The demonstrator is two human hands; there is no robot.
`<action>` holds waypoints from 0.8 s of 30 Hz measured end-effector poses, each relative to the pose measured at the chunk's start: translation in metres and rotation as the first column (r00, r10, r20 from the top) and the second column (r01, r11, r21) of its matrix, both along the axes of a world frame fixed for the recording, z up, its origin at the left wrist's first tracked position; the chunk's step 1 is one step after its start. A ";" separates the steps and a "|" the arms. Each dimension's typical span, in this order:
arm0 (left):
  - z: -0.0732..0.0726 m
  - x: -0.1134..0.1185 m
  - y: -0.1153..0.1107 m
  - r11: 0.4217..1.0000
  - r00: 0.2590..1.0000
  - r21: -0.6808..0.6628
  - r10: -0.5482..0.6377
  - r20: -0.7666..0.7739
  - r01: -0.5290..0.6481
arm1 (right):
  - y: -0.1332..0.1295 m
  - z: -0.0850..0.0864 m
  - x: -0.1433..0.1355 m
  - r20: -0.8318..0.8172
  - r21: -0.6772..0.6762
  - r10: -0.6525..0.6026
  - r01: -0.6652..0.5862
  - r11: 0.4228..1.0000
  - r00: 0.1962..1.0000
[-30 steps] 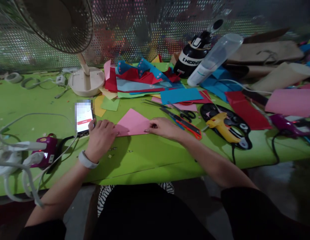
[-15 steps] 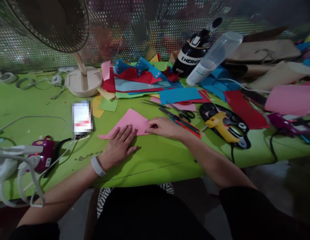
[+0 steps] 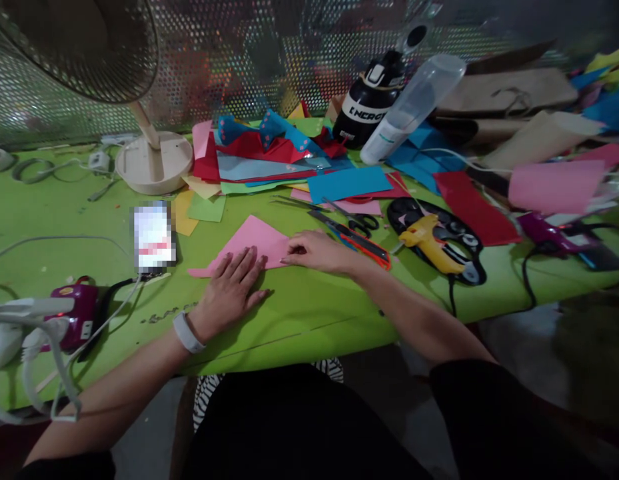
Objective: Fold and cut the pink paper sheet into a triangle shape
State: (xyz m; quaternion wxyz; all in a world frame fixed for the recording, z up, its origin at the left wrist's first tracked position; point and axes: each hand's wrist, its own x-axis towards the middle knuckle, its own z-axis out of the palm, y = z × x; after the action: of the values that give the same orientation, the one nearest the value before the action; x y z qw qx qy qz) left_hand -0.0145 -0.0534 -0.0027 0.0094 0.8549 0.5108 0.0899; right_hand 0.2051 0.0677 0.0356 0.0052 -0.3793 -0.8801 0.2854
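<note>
In the head view, a pink paper (image 3: 256,241) is seen on the green table (image 3: 309,313). It is pressed flat by the left hand (image 3: 232,293), fingers spread, and pinched at its 3 o'clock corner by the right hand (image 3: 314,251). A phone (image 3: 153,237) lies at 9 o'clock, scissors (image 3: 356,223) at 3 o'clock.

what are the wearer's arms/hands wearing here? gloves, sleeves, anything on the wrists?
No gloves: both hands bare, left hand and right hand. Forearms bare too; dark sleeves start near the elbows. A white wristband sits on the left wrist. No rings that I can make out.
</note>
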 end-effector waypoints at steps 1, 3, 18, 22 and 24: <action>0.000 0.000 0.000 1.000 1.000 -0.004 -0.001 -0.003 0.001 | 0.002 0.000 0.003 -0.003 -0.008 0.001 -0.001 1.000 1.000; 0.001 0.000 0.000 1.000 1.000 -0.006 -0.004 0.002 0.004 | 0.005 0.001 0.010 -0.003 -0.034 0.001 -0.002 0.999 1.000; -0.001 -0.002 0.002 0.999 1.000 0.052 -0.016 0.024 0.015 | 0.020 0.011 0.048 0.149 -0.104 -0.106 0.122 0.987 0.983; -0.003 -0.002 0.001 0.998 1.000 0.066 -0.016 0.008 0.016 | 0.015 0.025 0.053 0.134 -0.008 -0.223 0.226 0.974 0.966; -0.004 -0.002 0.001 0.997 1.000 0.072 -0.015 0.003 0.015 | 0.008 0.031 0.049 -0.001 0.133 -0.283 0.281 0.950 0.959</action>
State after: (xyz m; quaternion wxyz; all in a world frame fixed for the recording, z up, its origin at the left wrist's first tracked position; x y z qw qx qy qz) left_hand -0.0163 -0.0522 -0.0064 -0.0196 0.8585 0.5007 0.1095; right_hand 0.2544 0.0752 0.0665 0.0628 -0.5027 -0.8338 0.2195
